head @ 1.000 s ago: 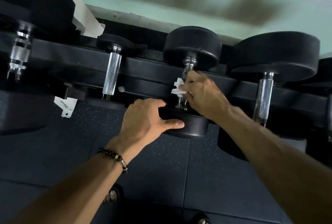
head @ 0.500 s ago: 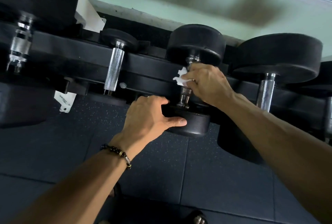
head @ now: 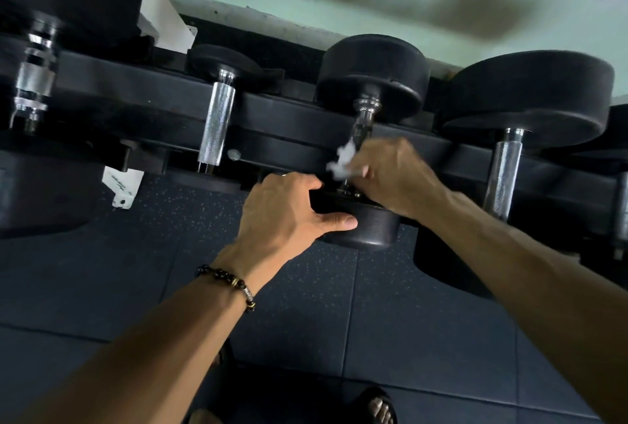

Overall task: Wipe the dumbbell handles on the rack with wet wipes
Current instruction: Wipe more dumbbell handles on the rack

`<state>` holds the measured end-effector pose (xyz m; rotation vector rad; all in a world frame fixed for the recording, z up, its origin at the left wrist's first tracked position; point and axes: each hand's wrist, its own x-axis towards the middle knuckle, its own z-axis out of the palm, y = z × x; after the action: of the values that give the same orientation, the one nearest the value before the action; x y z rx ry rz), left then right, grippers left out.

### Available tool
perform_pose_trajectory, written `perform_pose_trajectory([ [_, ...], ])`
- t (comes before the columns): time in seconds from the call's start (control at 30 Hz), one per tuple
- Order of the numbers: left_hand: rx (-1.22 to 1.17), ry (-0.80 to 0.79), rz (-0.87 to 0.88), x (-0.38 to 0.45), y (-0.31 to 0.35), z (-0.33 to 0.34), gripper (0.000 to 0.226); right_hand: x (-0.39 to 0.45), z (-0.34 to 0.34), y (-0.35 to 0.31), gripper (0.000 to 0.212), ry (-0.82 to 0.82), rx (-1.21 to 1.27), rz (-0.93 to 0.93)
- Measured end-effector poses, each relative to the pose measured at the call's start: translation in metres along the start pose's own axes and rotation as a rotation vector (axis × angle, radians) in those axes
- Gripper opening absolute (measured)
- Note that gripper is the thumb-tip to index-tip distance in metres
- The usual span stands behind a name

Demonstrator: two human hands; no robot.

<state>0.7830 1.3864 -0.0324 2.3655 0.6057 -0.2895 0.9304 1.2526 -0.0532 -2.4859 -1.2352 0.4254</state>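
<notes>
Two hands work on one dumbbell in the head view, the only view there is. The right hand (head: 396,175) has its grip curled round a crumpled white wet wipe (head: 343,162), pressing it against the lower end of the chrome handle (head: 363,124) of the middle dumbbell, which lies across the black rack (head: 292,118). The left hand (head: 289,216) braces the near head of that dumbbell (head: 367,225), fingers over its upper edge and thumb laid along the front face. To the left another dumbbell handle (head: 217,121) sits bare on the rack, and to the right a third handle (head: 503,172) under a larger head; at far left a fourth is blurred. Below is dark speckled rubber floor (head: 102,287), with a sandalled foot (head: 377,406) under the rack's front edge.

What could go wrong, in my judgement: if the bracing hand slackens, the wiping stroke could turn or nudge the dumbbell off its rails, and the foot lies below. The wipe is bunched small, so it could skip the knurled parts of the handle or slip free.
</notes>
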Motion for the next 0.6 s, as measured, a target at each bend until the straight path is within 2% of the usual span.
perform_pose_trajectory([
  [0.03, 0.000, 0.003, 0.001, 0.000, 0.000, 0.000, 0.084, -0.005, 0.000, -0.001, 0.015, -0.061, 0.025, 0.007],
  [0.07, 0.004, 0.006, 0.004, 0.001, -0.001, 0.000, 0.082, -0.006, -0.002, -0.001, 0.012, -0.050, 0.035, 0.008],
  [0.17, 0.022, -0.008, 0.009, 0.002, -0.001, -0.001, 0.088, 0.017, -0.007, 0.004, 0.030, 0.262, 0.056, 0.137],
  [0.23, 0.024, -0.020, 0.003, 0.004, -0.001, -0.001, 0.091, 0.031, -0.007, 0.002, 0.027, 0.422, 0.086, 0.251],
  [0.27, 0.026, -0.033, -0.002, 0.004, -0.001, -0.001, 0.092, 0.029, -0.003, -0.001, 0.025, 0.444, 0.075, 0.271],
  [0.33, 0.041, -0.058, -0.010, 0.004, 0.000, -0.002, 0.092, 0.009, 0.003, -0.003, 0.026, 0.340, 0.097, 0.285],
  [0.4, 0.053, -0.070, -0.013, 0.004, 0.002, -0.004, 0.089, -0.015, 0.002, -0.004, 0.031, 0.104, 0.199, 0.287],
  [0.47, 0.052, -0.069, -0.012, 0.004, 0.004, -0.006, 0.086, -0.022, 0.001, -0.002, 0.020, -0.031, 0.209, 0.281],
  [0.53, 0.053, -0.060, -0.005, 0.004, 0.005, -0.005, 0.085, -0.012, -0.002, 0.004, 0.004, 0.008, 0.088, 0.254],
  [0.6, 0.062, -0.062, -0.010, 0.004, 0.003, -0.004, 0.088, 0.002, -0.001, 0.009, 0.011, 0.134, 0.098, 0.291],
])
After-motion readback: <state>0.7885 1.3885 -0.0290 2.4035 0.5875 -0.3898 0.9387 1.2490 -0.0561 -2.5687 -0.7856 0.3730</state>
